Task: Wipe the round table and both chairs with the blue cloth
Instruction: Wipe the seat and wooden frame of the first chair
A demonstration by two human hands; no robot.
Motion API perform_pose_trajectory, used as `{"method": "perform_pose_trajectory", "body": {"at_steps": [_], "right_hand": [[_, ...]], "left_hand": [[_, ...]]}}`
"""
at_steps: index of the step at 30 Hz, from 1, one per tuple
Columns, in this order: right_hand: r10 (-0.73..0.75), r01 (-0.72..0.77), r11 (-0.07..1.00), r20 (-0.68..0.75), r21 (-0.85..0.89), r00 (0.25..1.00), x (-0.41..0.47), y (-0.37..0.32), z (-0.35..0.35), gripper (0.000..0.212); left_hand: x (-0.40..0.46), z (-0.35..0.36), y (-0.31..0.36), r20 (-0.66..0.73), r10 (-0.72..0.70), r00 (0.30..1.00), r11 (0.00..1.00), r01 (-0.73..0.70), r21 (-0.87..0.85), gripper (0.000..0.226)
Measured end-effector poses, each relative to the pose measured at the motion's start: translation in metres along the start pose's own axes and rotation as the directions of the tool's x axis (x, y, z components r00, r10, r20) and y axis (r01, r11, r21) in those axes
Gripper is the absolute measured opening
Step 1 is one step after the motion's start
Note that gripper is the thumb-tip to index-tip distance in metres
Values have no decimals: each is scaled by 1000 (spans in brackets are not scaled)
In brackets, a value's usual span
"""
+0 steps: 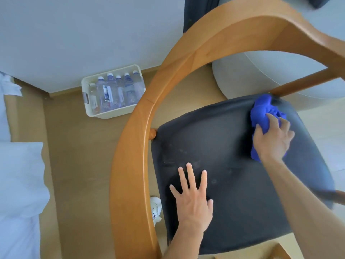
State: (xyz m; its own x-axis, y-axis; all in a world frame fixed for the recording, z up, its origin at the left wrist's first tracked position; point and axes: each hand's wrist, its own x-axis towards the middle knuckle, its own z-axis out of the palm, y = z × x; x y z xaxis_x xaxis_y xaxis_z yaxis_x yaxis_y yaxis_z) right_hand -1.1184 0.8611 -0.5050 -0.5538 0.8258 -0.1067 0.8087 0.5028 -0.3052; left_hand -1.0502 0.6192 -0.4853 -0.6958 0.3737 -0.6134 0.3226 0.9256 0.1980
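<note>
A wooden chair with a curved back rail [149, 113] and a dark seat cushion [233, 184] fills the middle of the head view. My right hand [271, 137] is shut on the bunched blue cloth [261, 111], pressing it onto the seat's far right corner. Flat on the near left part of the seat lies my left hand [192, 199], fingers spread and holding nothing. Faint smudges show on the cushion above that hand. A pale round table [261, 77] stands beyond the chair, partly hidden by the rail.
A white basket [112, 113] with several water bottles stands on the wooden floor by the wall, left of the chair. A bed with white pillows [20, 174] runs along the left edge. A white shoe [155, 208] shows under the chair rail.
</note>
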Motion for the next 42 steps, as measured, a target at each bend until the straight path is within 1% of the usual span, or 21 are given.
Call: {"method": "perform_pose_trajectory", "body": {"at_steps": [2,4,6,9,11,13,14,15,16,18,20,22,24,26,28,30,33,34,36,38,42], "right_hand": [[-185,185,983,13,23,983,-27,-33,17,41],[-389,387,921,50,38,920,-54,-60,32,39],[-555,553,832,99,49,826,-80,-81,41,39],[-729,727,680,188,92,658,-114,-102,50,41],[-843,838,521,246,161,477,-135,-107,54,41],[-932,930,270,310,249,188,-152,-104,55,40],[-937,948,139,349,287,32,-156,-101,53,39],[-920,946,41,382,322,-90,-156,-99,52,39],[-901,937,-13,402,349,-162,-152,-98,51,39],[-891,932,-43,409,359,-199,-137,-97,49,42],[-910,950,-22,387,312,-148,-119,-93,44,46],[-936,962,60,349,267,-38,-96,-82,37,46],[-943,960,194,309,201,126,-66,-61,28,44],[-899,917,381,276,116,339,-28,-29,14,45],[-786,804,594,242,41,569,6,15,-5,50],[-607,622,782,186,-30,772,23,65,-26,48],[-273,278,960,103,-33,956,14,124,-47,46],[-136,138,990,72,-18,988,6,136,-51,47],[70,-70,997,2,18,998,-8,146,-54,47],[155,-153,987,-50,41,987,-18,145,-50,53],[210,-208,978,-102,31,972,-32,120,-28,46]], "left_hand": [[-4,8,1,-2,66,998,998,-66,6,93],[-6,9,1,2,159,987,986,-159,44,86],[-6,10,0,47,245,969,964,-248,100,78],[-9,8,3,76,288,955,947,-295,126,72],[-12,10,4,100,307,947,941,-317,121,75],[-15,12,4,118,342,932,922,-357,150,77],[-16,13,5,131,348,928,918,-366,152,78],[-18,14,6,136,342,930,922,-360,145,79],[-18,15,7,123,340,932,927,-354,126,79],[-19,12,5,131,317,939,938,-331,102,77],[-19,7,3,135,307,942,938,-324,123,75],[-15,4,-1,168,312,935,930,-337,148,71],[-8,-6,-5,147,287,947,939,-308,152,68],[2,-14,-9,94,233,968,960,-245,136,69],[19,-23,-14,36,154,987,978,-158,135,73],[42,-32,-16,-31,82,996,987,-77,142,77],[72,-39,-15,-84,17,996,992,-7,124,79],[78,-37,-15,-85,11,996,991,0,132,79],[81,-31,-14,-99,11,995,987,5,163,80],[80,-26,-15,-120,13,993,983,9,181,80],[83,-21,-15,-115,0,993,979,23,202,78]]}}
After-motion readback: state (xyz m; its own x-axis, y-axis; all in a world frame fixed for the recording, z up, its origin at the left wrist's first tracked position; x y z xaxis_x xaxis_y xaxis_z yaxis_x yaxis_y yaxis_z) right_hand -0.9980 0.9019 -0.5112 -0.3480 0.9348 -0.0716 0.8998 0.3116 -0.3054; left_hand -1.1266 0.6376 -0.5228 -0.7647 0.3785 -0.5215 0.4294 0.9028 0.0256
